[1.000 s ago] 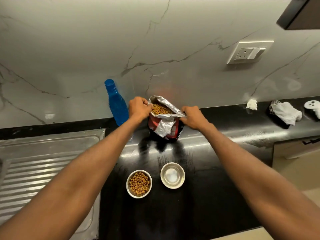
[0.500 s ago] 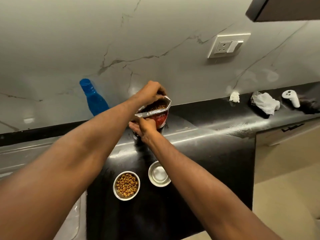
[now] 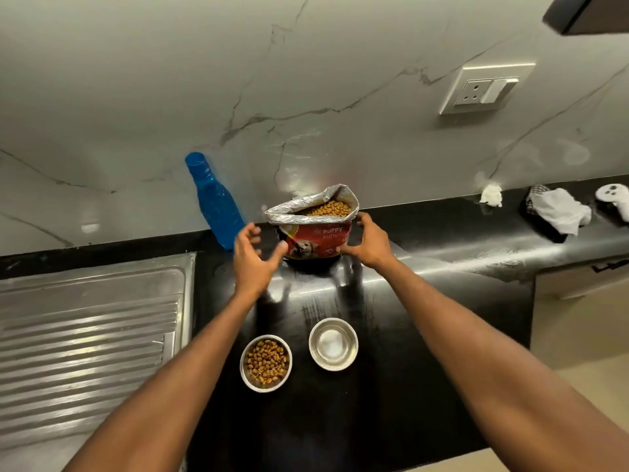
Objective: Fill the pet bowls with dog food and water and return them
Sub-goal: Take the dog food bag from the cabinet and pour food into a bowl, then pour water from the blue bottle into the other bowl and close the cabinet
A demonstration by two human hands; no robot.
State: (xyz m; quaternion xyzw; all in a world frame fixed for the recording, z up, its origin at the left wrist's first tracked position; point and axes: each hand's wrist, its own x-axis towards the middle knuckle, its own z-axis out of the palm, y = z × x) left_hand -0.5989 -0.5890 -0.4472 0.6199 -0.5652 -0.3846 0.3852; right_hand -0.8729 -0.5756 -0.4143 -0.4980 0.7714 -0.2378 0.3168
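Observation:
A red dog food bag (image 3: 315, 238) stands open near the wall on the black counter (image 3: 391, 386), its foil top rolled down and kibble showing. My right hand (image 3: 369, 245) cups the bag's right side, thumb at its lower front. My left hand (image 3: 253, 258) is spread just left of the bag, with only the thumb near it. Closer to me sit two steel bowls: the left bowl (image 3: 265, 363) holds kibble, and the right bowl (image 3: 333, 344) shows a pale shiny bottom, so I cannot tell whether it holds water. A capped blue water bottle (image 3: 216, 202) leans against the wall to the left.
A steel sink drainboard (image 3: 85, 335) lies left of the counter. At the far right of the counter are a crumpled tissue (image 3: 491, 195), a white cloth (image 3: 558, 209) and a white controller (image 3: 616, 199). A wall socket (image 3: 486, 88) is above. The counter ends at right, above the floor.
Both hands were folding the bag's foil top; the bag now stands upright with the top rolled down. My left hand has come off it, and my right hand has dropped to its side.

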